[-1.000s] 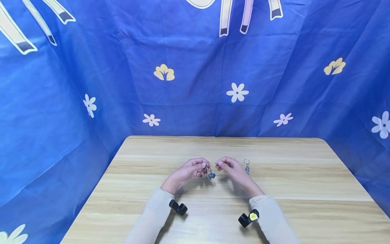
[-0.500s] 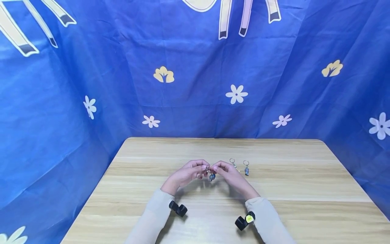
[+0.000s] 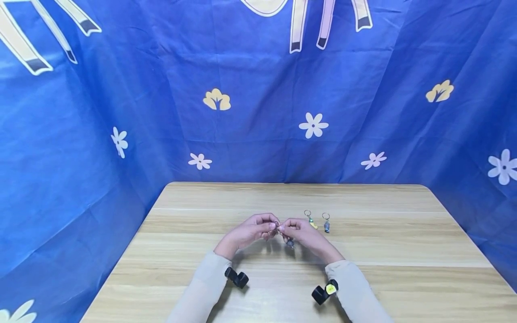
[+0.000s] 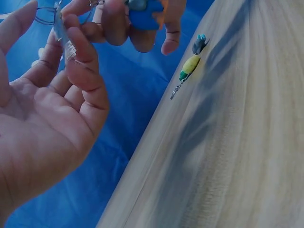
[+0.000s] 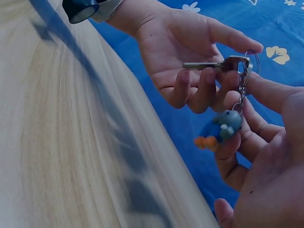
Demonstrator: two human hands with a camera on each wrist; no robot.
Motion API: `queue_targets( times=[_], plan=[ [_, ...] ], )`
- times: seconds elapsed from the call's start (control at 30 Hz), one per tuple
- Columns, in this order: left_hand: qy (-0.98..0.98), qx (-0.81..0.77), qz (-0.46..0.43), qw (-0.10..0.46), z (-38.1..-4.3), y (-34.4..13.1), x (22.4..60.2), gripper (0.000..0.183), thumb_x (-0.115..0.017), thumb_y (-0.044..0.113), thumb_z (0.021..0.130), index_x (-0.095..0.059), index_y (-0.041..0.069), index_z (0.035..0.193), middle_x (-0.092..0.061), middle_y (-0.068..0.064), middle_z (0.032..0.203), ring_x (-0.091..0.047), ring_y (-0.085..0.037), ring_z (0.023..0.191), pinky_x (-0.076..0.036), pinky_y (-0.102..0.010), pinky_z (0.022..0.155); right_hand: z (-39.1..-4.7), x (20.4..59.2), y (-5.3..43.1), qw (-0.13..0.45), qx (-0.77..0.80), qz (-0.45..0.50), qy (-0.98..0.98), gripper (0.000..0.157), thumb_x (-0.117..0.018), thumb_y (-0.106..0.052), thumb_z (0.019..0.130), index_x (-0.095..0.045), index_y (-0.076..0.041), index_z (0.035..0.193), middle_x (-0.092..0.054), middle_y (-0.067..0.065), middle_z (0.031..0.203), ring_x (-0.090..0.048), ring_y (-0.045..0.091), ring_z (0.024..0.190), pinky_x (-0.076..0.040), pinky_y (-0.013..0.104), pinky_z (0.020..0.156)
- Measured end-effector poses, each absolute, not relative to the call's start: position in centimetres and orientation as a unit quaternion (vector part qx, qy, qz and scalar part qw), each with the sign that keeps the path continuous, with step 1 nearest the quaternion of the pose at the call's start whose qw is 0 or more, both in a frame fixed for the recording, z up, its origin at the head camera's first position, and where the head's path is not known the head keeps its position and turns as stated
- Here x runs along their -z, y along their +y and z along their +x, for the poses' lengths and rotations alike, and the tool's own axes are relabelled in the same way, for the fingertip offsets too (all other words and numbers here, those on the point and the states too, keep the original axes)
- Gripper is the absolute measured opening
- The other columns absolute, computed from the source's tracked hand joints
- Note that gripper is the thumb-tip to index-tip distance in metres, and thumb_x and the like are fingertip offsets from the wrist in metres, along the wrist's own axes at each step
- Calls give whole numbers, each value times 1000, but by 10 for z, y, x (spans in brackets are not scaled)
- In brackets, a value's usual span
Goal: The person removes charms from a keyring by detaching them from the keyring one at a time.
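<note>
Over the middle of the table both hands meet at one keychain. My left hand point(image 3: 253, 231) pinches its metal ring point(image 5: 257, 61) between thumb and finger. A metal key point(image 5: 204, 65) is at the ring, lying across the left fingers. From the other side my right hand point(image 3: 304, 234) pinches at the ring and the top of the short chain point(image 5: 243, 88). Below hangs a small blue-grey figurine point(image 5: 223, 126) with orange feet, against the right fingers. In the left wrist view the key point(image 4: 62, 35) stands edge-on by the left fingertips. Fingers partly hide the ring.
Just beyond the right hand, two more keychains lie on the wooden table point(image 3: 210, 197): one with a yellow and green figure point(image 3: 313, 223), another with a grey-blue figure point(image 3: 326, 227). A blue patterned cloth point(image 3: 258, 112) hangs around the table's back and sides.
My right hand has moved left to meet the left hand at the ring. The figurine now hangs under the right hand, and the yellow keychain behind that hand has come into view.
</note>
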State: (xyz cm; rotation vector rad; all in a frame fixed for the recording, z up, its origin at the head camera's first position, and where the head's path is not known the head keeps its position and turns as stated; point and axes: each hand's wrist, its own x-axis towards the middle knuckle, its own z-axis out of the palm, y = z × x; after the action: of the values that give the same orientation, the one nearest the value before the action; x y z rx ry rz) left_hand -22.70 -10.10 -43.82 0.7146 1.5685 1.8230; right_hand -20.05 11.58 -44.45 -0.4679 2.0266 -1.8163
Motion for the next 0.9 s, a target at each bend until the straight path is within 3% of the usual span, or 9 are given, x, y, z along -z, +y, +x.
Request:
queue_targets(
  times=[0.1, 0.23, 0.3, 0.43, 0.53, 0.9],
  plan=[
    [593, -689, 277, 313, -227, -101, 439, 10, -59, 22, 93, -60, 17, 102, -63, 10, 86, -53, -2, 72, -42, -15, 63, -200, 445, 116, 205, 632, -170, 728, 31, -57, -29, 96, -60, 0, 88, -56, -5, 69, -50, 9, 63, -44, 23, 65],
    [593, -685, 278, 319, -227, -102, 440, 10, -56, 18, 94, -58, 15, 104, -66, 9, 86, -57, -2, 74, -40, -15, 62, -200, 445, 117, 218, 635, -178, 719, 34, -56, -27, 96, -58, 6, 91, -55, -6, 69, -49, 7, 62, -43, 21, 62],
    [597, -682, 272, 322, -227, -102, 440, 11, -55, 16, 94, -58, 15, 105, -67, 10, 87, -58, -2, 75, -41, -15, 63, -199, 445, 118, 219, 643, -179, 711, 32, -55, -24, 96, -58, 8, 95, -56, -6, 72, -51, 7, 64, -45, 21, 64],
    [592, -685, 274, 324, -227, -103, 441, 16, -55, 11, 92, -55, 14, 108, -68, 9, 88, -58, -2, 75, -42, -16, 65, -199, 446, 118, 212, 656, -172, 703, 18, -54, -20, 97, -60, -5, 92, -57, -6, 75, -53, 8, 67, -47, 25, 70],
    [583, -690, 275, 329, -227, -103, 443, 21, -57, 8, 89, -55, 14, 109, -70, 8, 90, -60, -3, 75, -43, -16, 65, -199, 445, 117, 199, 662, -168, 703, 15, -52, -19, 97, -60, -8, 90, -58, -5, 75, -54, 9, 69, -48, 29, 76],
    [594, -683, 273, 327, -227, -100, 444, 27, -58, 3, 88, -51, 12, 112, -70, 7, 88, -57, -1, 67, -36, -15, 52, -198, 444, 116, 184, 671, -160, 700, 18, -52, -18, 98, -57, -5, 87, -59, -6, 72, -54, 8, 69, -46, 26, 74]
  ],
)
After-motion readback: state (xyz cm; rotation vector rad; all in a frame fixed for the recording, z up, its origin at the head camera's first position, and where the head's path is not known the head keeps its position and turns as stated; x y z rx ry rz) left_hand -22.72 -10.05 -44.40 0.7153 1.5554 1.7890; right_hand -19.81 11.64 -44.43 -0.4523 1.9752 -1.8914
